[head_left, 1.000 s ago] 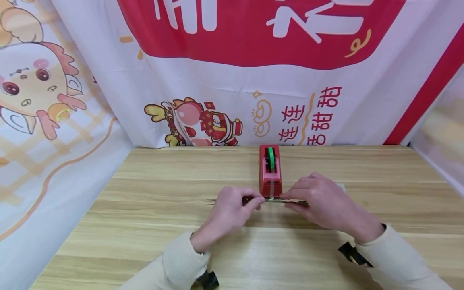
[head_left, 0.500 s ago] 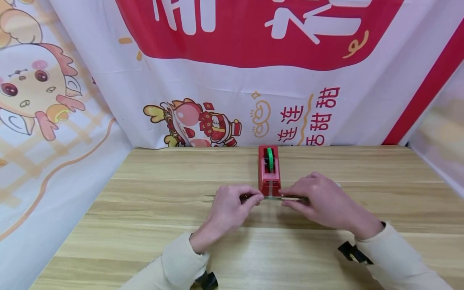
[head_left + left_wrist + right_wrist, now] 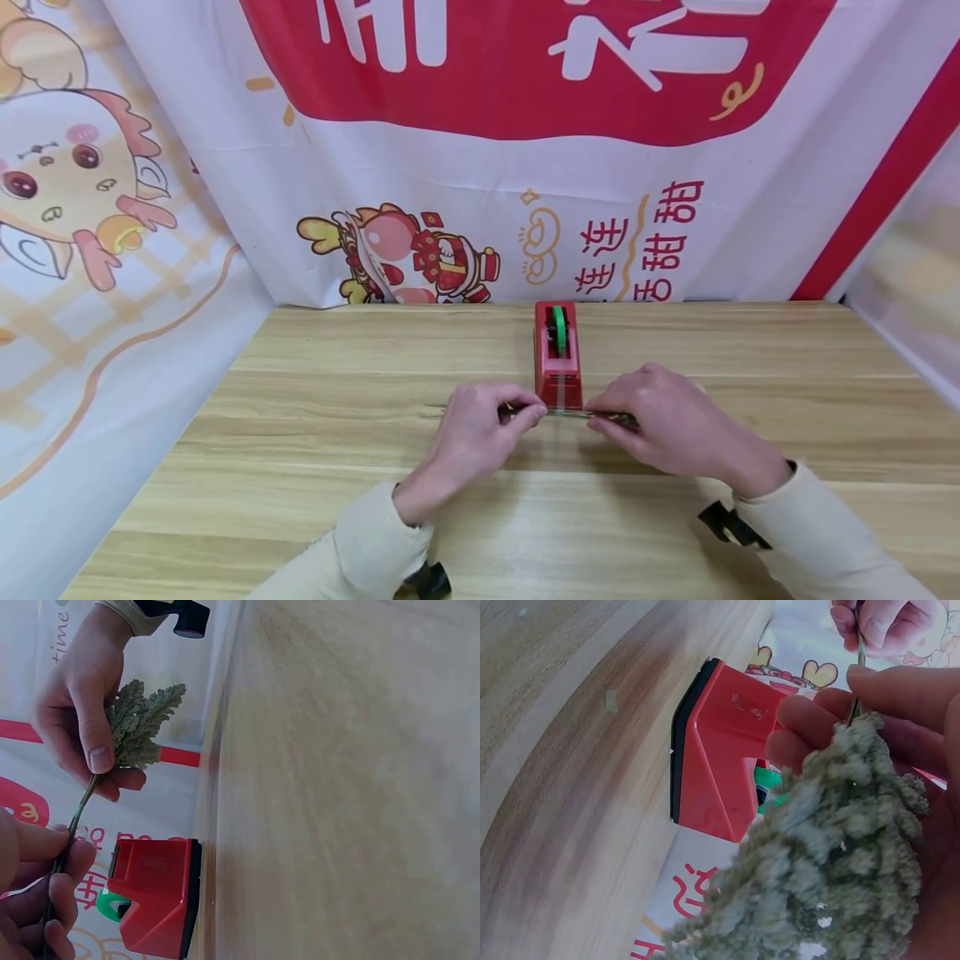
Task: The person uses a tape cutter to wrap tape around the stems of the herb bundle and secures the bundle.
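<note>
Grey-green foliage (image 3: 817, 855) tops the right end of a thin stem (image 3: 84, 798) lying crosswise just in front of the red tape dispenser (image 3: 157, 892), the left hand (image 3: 476, 433) and right hand (image 3: 671, 421) pinching it either side, about equally near.

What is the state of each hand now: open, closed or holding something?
Left hand: holding a thin greenish stem.
Right hand: holding the same stem beside its grey-green, feathery leaves.
</note>
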Tool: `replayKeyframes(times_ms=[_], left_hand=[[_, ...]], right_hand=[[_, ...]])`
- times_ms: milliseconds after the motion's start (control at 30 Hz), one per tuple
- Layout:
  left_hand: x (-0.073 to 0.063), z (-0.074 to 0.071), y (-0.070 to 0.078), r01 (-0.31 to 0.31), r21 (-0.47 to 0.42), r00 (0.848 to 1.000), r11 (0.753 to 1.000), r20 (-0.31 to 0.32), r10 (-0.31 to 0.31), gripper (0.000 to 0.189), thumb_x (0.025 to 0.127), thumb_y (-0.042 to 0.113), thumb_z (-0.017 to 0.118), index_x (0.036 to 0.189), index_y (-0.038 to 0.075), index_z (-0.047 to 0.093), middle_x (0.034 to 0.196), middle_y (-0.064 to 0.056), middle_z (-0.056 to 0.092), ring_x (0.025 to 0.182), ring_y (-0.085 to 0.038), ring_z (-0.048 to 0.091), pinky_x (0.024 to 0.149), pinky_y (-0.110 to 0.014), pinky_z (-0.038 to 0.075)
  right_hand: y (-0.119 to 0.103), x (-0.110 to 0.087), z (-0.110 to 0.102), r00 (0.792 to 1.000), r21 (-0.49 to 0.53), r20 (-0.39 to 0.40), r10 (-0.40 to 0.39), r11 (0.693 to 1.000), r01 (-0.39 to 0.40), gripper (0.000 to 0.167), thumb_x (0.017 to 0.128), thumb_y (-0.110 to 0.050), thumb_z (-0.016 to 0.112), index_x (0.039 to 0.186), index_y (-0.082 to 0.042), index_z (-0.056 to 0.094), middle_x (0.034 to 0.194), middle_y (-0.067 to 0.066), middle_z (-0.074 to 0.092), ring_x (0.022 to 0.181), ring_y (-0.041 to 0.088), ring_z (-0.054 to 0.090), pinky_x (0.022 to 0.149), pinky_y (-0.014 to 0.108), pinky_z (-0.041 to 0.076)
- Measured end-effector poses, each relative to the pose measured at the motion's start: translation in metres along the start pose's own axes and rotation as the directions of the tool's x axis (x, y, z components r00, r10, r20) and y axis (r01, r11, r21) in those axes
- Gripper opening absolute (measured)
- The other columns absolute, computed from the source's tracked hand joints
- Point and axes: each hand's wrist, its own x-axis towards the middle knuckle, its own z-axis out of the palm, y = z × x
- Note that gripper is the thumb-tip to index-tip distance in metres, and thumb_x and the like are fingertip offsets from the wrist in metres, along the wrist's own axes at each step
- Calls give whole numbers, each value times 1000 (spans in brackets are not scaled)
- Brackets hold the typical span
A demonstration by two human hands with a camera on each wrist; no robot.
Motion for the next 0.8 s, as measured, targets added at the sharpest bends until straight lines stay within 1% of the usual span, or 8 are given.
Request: replayKeyframes(times_ms=[100,233,300,400,467,567,633,800], left_hand=[[0,-1,0,13,5,999,1000,31,-13,11,100,21,75,100,13,83,82,4,77,59,1,48,56,-18,39],[1,-3,-1,39,19,996,999,81,-40,14,102,23,73,104,15,83,84,4,77,57,-1,48,56,-20,39],[2,-4,-1,58,21,992,998,108,-60,15,103,24,72,107,15,83,85,4,77,57,-3,48,55,-20,40],[3,-4,-2,90,15,984,996,152,-91,18,104,26,70,108,14,83,86,1,79,58,-5,50,54,-21,39],[3,-5,-2,105,12,978,994,178,-105,20,105,26,68,106,13,84,85,0,79,57,-5,49,53,-21,38],[3,-4,-3,103,9,976,995,193,-103,22,106,25,67,101,12,84,82,-2,79,55,-6,47,52,-21,36],[3,-4,-4,95,16,978,995,185,-96,21,106,24,67,99,12,84,80,-2,79,54,-5,47,52,-21,36],[1,-4,-4,72,29,987,997,143,-75,20,104,24,70,98,12,84,77,-1,79,52,-4,47,52,-21,35]], right_hand=[[-1,0,2,999,-50,-41,-11,999,9,12,89,-22,86,101,-19,85,91,-10,82,82,5,75,81,42,59],[-2,0,5,989,-123,-133,-62,991,45,17,81,-22,93,96,-18,85,87,-8,82,78,6,74,79,39,59],[-3,0,5,982,-160,-170,-83,986,56,20,78,-23,95,94,-18,85,85,-7,81,76,7,74,79,39,59],[-4,0,6,975,-199,-200,-101,978,60,21,75,-23,97,92,-18,85,83,-7,81,74,8,74,79,39,59],[-5,0,6,973,-216,-206,-101,975,55,21,74,-23,98,91,-18,85,82,-7,81,73,9,73,78,39,59],[-7,0,4,977,-228,-194,-92,973,46,23,74,-24,98,92,-18,85,82,-6,81,73,10,73,79,40,60],[-10,1,3,982,-228,-170,-76,973,35,23,75,-24,98,93,-18,85,84,-5,81,75,11,74,79,40,59],[-15,1,-1,994,-215,-106,-20,977,-3,24,77,-25,96,97,-17,85,89,-4,82,79,12,74,79,40,55]])
